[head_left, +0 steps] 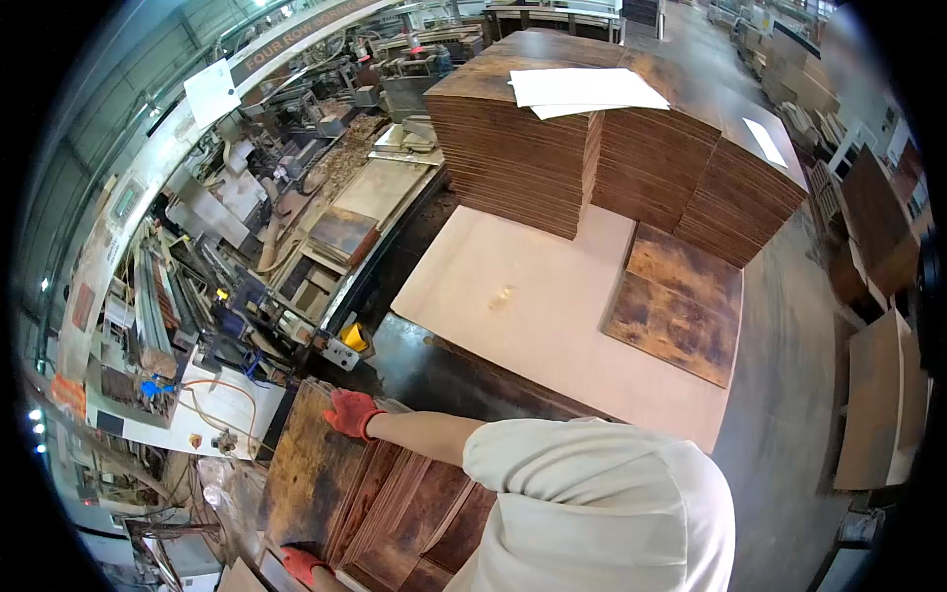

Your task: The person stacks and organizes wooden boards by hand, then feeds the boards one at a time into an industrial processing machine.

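Note:
Both of my hands wear red gloves and are at opposite ends of a dark brown wood-patterned board (pixel 308 481). My right hand (pixel 351 412) is closed at the board's upper end, its fingertips partly hidden. My left hand (pixel 301 565) is at the lower end near the frame's bottom, fingers curled at the edge and partly out of sight. Beside the board, closer to my body, lie several similar brown boards (pixel 429 518), leaning and overlapping. My white sleeve (pixel 582 493) covers part of them.
Tall stacks of brown boards (pixel 513 148) stand on a pale sheet (pixel 493 266), with white papers (pixel 587 89) on top. Two patterned panels (pixel 676 311) lie there too. A boring machine with a long white beam (pixel 128 212) stands to the left. Leaning panels (pixel 873 405) line the right side.

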Demonstrator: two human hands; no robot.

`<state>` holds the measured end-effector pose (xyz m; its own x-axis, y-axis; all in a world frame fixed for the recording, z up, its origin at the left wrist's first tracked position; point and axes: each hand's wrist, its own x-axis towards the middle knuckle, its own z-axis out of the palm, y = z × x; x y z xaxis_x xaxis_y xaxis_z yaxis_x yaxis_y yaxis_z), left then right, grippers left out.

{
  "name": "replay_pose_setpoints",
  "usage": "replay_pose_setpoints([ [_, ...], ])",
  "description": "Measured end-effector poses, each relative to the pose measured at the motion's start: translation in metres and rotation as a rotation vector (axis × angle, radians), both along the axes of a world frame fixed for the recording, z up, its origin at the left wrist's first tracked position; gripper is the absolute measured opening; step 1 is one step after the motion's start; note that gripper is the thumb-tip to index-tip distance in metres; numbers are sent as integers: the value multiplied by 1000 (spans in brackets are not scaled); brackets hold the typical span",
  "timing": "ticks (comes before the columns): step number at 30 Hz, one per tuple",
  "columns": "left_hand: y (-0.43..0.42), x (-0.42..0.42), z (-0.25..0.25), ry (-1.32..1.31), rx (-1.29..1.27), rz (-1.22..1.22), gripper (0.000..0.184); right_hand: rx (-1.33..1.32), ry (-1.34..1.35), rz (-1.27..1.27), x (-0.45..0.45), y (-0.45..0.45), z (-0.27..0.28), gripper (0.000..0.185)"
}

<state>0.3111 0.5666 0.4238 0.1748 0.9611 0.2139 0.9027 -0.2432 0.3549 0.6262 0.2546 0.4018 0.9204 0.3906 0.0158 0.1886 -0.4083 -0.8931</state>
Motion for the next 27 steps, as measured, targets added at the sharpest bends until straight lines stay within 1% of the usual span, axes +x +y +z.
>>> replay_pose_setpoints([
  [1, -3, 2, 2, -20, 2, 28, 55, 49, -26, -42, -2, -2, 5, 44],
  [3, -19, 8, 11, -57, 2, 82, 52, 142, -76, -127, -3, 5, -3, 46],
  [6, -23, 4, 17, -44, 24, -4, 51, 19, -355, -289, -7, 9, -5, 43],
  [7, -24, 3, 17, -117, -43, -3, 55, 2, -311, -235, -9, 8, -6, 42],
  [9, -23, 2, 19, -254, -169, 2, 65, -24, -213, -125, -8, -10, 18, 40],
  [10, -3, -2, 10, 121, -61, -105, 66, -6, -156, -20, -5, -16, 21, 37],
  [11, 3, -4, 11, 84, -61, -56, 66, 73, -151, -106, -1, 7, -5, 36],
  [12, -2, -1, 13, 44, -61, -10, 67, -471, -627, -140, 9, 30, -43, 38],
  [14, -7, 2, 11, -20, -67, 29, 68, -719, -833, -188, 2, 34, -52, 41],
  [15, -11, 3, 13, -47, -74, 26, 66, -406, -583, -216, -5, 14, -15, 43],
  [16, -30, 7, 25, -81, -82, 31, 64, -93, -337, -231, -10, -1, 9, 45],
  [17, -41, 9, 32, -124, -90, 42, 62, -91, -301, -220, -10, -7, 12, 46],
  [18, -36, 7, 27, -233, -155, 26, 64, -88, -270, -203, -8, -8, 16, 47],
  [20, -13, 4, 8, -149, -125, 1, 67, -128, -223, -167, -14, -18, 33, 47],
  [22, -4, -1, 8, -9, -52, -7, 68, -118, -178, -132, -14, -21, 36, 45],
  [23, -9, 1, 12, -11, -48, 6, 68, -117, -149, -120, -13, -20, 37, 45],
  [25, -31, 4, 26, -3, -47, 24, 67, -107, -175, -136, -11, -22, 40, 44],
  [27, -15, -4, 15, -30, -54, -3, 66, -105, -190, -147, -13, -20, 35, 43],
])
